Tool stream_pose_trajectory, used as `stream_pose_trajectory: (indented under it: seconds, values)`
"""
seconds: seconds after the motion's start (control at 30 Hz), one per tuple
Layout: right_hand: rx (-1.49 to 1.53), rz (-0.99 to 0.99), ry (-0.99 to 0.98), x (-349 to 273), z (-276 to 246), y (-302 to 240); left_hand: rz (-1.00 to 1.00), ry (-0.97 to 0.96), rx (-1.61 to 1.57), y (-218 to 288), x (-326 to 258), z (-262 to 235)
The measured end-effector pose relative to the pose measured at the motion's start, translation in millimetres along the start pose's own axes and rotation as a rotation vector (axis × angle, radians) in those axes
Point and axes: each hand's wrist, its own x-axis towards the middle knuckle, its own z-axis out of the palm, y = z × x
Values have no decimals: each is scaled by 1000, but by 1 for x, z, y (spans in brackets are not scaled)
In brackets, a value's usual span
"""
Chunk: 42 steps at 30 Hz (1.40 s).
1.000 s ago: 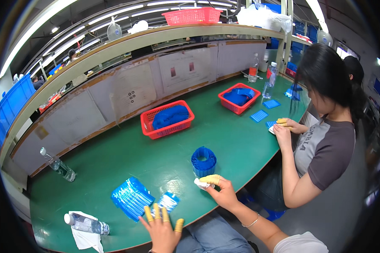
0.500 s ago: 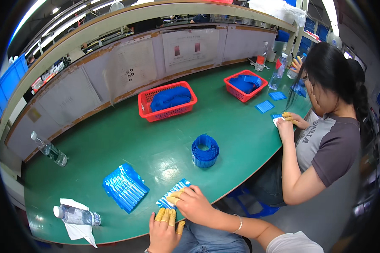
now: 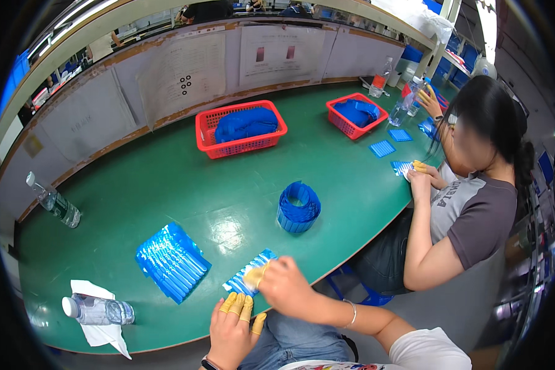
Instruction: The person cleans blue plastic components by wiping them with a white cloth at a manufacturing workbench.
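Resting by the near edge of the glossy green curved surface (image 3: 351,179), the left hand (image 3: 231,333) has its yellow-covered fingers straight and narrowly set, thumb apart, apparently to steady the small ribbed, shiny blue plastic sheet (image 3: 238,282) just inside that edge. The right hand (image 3: 285,287) is blurred, fingers bunched over this sheet; whether they grip anything, I cannot tell. The larger ribbed blue plastic piece (image 3: 174,262) lies leftward, probably for elbow room.
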Motion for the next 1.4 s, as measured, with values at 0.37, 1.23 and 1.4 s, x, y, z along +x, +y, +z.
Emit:
stream_pose_trajectory:
  seconds: [0.37,1.23,1.4]
  values:
    - [55,-2,41,-22,8,-34,-19,14,-50,8,-11,-6]
    - [35,-32,-108,5,-17,-25,-20,-36,-99,-7,-15,4]
    - [-49,24,-56,17,-6,-3,-45,-11,-96,-6,-16,-1]
